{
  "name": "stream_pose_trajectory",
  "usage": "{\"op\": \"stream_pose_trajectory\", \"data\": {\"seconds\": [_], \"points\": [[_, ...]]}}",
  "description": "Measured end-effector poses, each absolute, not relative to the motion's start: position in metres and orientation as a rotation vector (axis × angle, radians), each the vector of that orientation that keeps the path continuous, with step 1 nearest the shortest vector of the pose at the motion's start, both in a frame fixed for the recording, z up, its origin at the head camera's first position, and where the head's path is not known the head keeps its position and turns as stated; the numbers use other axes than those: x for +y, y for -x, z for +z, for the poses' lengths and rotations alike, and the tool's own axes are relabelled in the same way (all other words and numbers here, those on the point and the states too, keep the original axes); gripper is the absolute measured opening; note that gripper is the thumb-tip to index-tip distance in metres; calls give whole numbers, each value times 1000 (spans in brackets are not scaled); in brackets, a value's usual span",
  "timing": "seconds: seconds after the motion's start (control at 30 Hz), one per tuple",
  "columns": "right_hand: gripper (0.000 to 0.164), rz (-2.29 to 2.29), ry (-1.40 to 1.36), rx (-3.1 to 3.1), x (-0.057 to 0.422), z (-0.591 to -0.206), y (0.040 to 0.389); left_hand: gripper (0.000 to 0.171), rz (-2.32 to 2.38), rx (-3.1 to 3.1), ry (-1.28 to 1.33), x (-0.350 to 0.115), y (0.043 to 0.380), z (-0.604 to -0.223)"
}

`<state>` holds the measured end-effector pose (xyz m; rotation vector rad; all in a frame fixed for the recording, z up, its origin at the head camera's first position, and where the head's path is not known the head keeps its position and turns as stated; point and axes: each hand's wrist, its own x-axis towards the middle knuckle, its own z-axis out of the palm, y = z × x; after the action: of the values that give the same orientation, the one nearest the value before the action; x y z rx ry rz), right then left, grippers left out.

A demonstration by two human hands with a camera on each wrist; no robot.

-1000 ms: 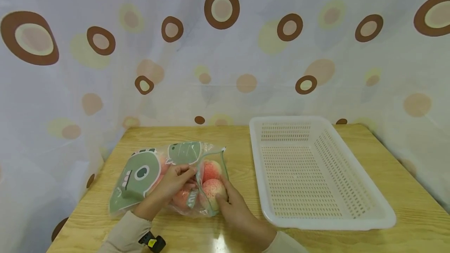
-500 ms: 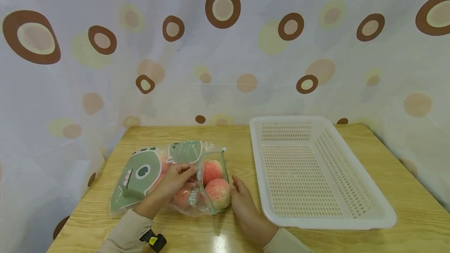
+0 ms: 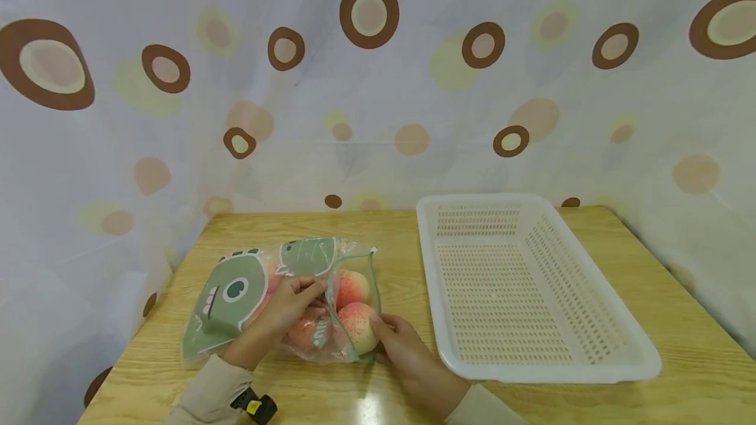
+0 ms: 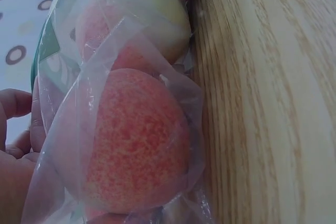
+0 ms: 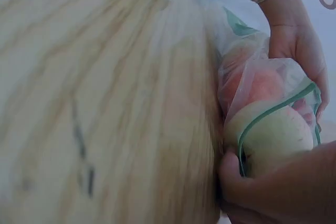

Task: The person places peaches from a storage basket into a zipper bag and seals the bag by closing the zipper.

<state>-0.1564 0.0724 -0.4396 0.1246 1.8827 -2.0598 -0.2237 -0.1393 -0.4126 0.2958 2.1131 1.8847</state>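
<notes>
A clear zip bag (image 3: 310, 254) with a green cartoon print lies on its side, its green-edged mouth facing right. Several pink-and-cream peaches fill it; one peach (image 3: 358, 328) sits at the mouth, another peach (image 3: 353, 288) just behind. My left hand (image 3: 285, 312) pinches the upper layer of the bag near the mouth. At the lower right of the opening, my right hand (image 3: 407, 354) grips the bag's rim, its thumb against the front peach. The left wrist view shows a peach (image 4: 139, 140) through the plastic. In the right wrist view, fingers (image 5: 236, 179) meet the green edge beside the pale peach (image 5: 273, 129).
A white slotted plastic basket (image 3: 431, 281) stands to the right of the bag on the wooden table (image 3: 396, 241). Behind the table hangs a pale curtain (image 3: 378, 97) with brown-ringed circles. A black band (image 3: 254, 405) is on the left wrist.
My right hand drew back to the right of the front peach, then came in again at the bag's rim. That peach has shifted slightly left. The left hand stays in place.
</notes>
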Motion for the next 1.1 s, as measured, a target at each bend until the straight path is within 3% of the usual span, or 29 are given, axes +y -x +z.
{"op": "stream_pose_trajectory", "data": {"seconds": [0.2, 0.53, 0.83, 1.1], "points": [[78, -2181, -127, 1715, 71, -442, 156, 33, 1901, 2098, -327, -139, 223, -413], [48, -2253, -125, 1638, 68, -443, 161, 28, 1912, 2051, -425, -132, 220, -407], [59, -2288, -62, 1543, 59, -447, 169, 21, 1895, 1995, -432, -129, 220, -407], [43, -2329, -169, 1607, 57, -456, 172, 20, 1928, 1925, -410, -126, 222, -414]]}}
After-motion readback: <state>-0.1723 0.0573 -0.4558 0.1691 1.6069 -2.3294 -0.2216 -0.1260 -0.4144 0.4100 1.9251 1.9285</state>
